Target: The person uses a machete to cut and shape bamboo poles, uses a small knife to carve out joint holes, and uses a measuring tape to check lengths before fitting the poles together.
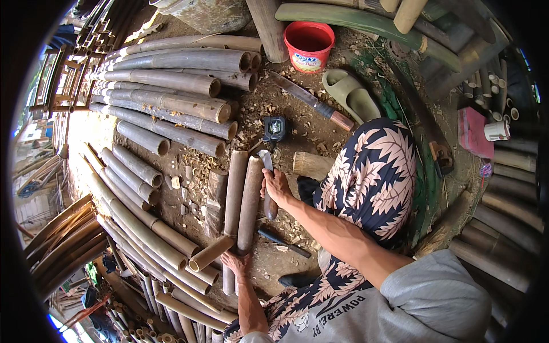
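My right hand [276, 186] is closed around the handle of a knife [270, 209]. Its curved blade lies against the upper end of a bamboo pole [250, 200]. Beside that pole, on its left, runs a second bamboo pole [234, 191]. My left hand [236, 263] grips the lower end of the first pole, its fingers partly hidden. Touching the poles near that hand is a short bamboo piece [211, 253] with its hollow end facing left. A wooden block [215, 206] stands just left of the poles.
Bamboo poles [171, 83] lie stacked at upper left, with more cut lengths [143, 217] below. Ahead are a tape measure [275, 129], a machete [309, 98], a green clog [351, 94] and a red bucket [309, 48]. A dark-handled tool [284, 243] lies near my leg among wood chips.
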The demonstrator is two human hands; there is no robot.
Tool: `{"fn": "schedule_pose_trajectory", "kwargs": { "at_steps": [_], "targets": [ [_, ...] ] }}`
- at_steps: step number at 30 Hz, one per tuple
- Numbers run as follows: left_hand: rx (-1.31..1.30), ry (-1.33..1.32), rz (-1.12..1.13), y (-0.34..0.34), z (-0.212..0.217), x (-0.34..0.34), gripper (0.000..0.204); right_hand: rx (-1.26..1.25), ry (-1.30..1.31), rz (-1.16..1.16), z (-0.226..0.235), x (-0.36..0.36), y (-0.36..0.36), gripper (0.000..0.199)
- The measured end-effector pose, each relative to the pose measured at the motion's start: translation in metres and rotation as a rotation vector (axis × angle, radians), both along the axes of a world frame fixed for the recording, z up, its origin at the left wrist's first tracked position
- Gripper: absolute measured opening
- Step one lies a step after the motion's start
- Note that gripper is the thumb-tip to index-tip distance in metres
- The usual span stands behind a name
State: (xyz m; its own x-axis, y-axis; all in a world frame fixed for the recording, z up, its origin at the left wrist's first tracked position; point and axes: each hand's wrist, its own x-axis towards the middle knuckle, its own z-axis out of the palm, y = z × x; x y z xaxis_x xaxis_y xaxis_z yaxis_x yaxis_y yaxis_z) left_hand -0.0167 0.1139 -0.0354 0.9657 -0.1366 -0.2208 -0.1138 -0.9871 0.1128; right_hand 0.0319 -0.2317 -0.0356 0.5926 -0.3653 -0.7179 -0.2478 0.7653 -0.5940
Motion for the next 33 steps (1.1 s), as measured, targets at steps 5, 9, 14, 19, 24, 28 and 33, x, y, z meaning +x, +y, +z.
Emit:
{"fn": "schedule_pose_trajectory", "kwargs": {
  "at_steps": [5,9,14,19,24,28,33],
  "targets": [
    [0.020,0.021,-0.003,-0.002,0.005,0.003,0.117,-0.007,0.008,0.019,-0.003,-0.001,0.005,0.044],
    [0.043,-0.027,-0.039,0.005,-0.003,-0.001,0.124,0.002,0.005,0.020,-0.006,-0.003,0.003,0.043],
    [0.004,-0.057,-0.076,0.005,-0.009,-0.006,0.118,-0.007,-0.015,-0.045,-0.001,-0.004,-0.006,0.039],
    [-0.047,-0.089,-0.029,-0.001,0.004,-0.003,0.103,-0.085,-0.090,0.046,0.013,0.000,-0.001,0.028],
    [-0.071,-0.090,0.096,-0.003,0.018,0.003,0.099,-0.456,-0.221,0.294,0.035,-0.013,0.012,0.047],
    [-0.087,-0.064,0.141,0.002,0.022,-0.003,0.105,-0.603,-0.120,0.727,0.054,-0.042,0.061,0.045],
    [-0.198,-0.165,0.174,0.006,0.009,-0.016,0.120,-0.874,-0.236,1.177,0.045,-0.095,0.118,0.042]
  ]
}}
